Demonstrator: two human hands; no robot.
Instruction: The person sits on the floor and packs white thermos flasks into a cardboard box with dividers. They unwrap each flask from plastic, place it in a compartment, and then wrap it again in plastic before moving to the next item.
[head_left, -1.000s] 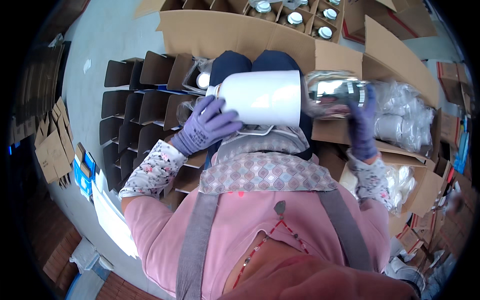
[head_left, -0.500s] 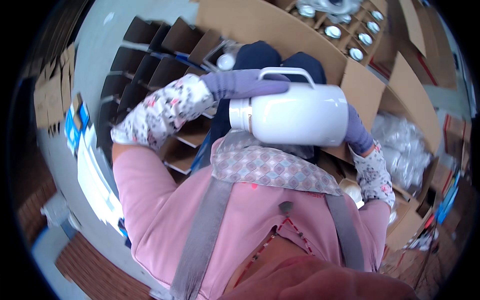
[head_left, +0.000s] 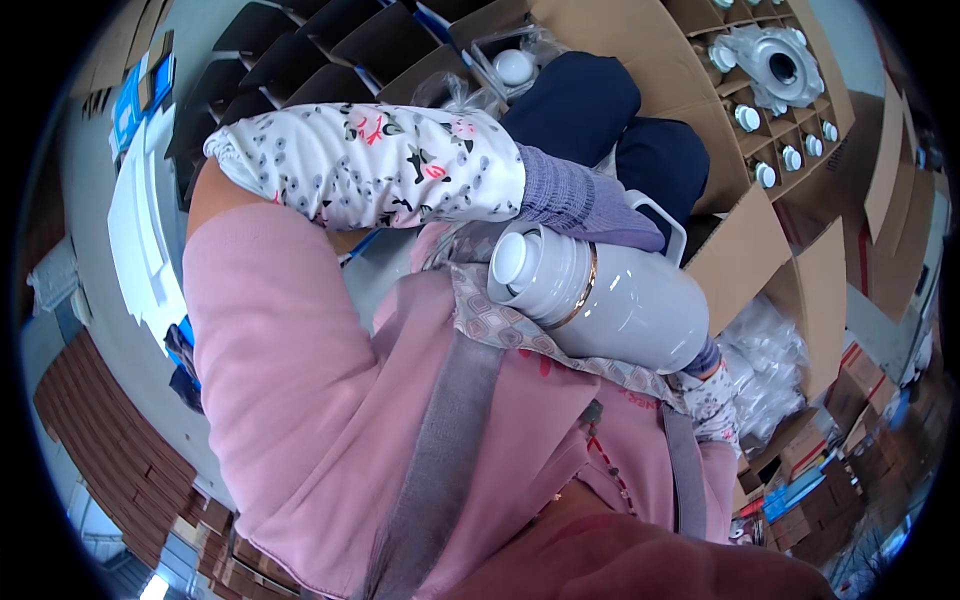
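A glossy white vacuum jug (head_left: 645, 305) lies tilted on its side in front of my chest, its round white cap toward the left. A gold ring circles its neck, and the handle sticks out on the far side. My left hand (head_left: 610, 212), in a purple-grey knitted glove, presses over the jug's far side beside the handle; its fingertips are partly hidden. At the jug's base is my right hand (head_left: 702, 360), gloved alike and mostly hidden behind the body. Both forearms wear flower-print sleeves.
A divided carton (head_left: 690, 75) at the far right holds several white-capped jugs and a plastic-wrapped ring-shaped part. Brown cardboard dividers (head_left: 330, 45) stand at the far left. Clear plastic bags (head_left: 765, 365) fill an open box at right. White sheets (head_left: 140, 225) lie at left.
The jug has turned, its cap end coming nearer me and its base shifting down. My left forearm has swung across to the right, the hand still on the jug. The whole view has rotated.
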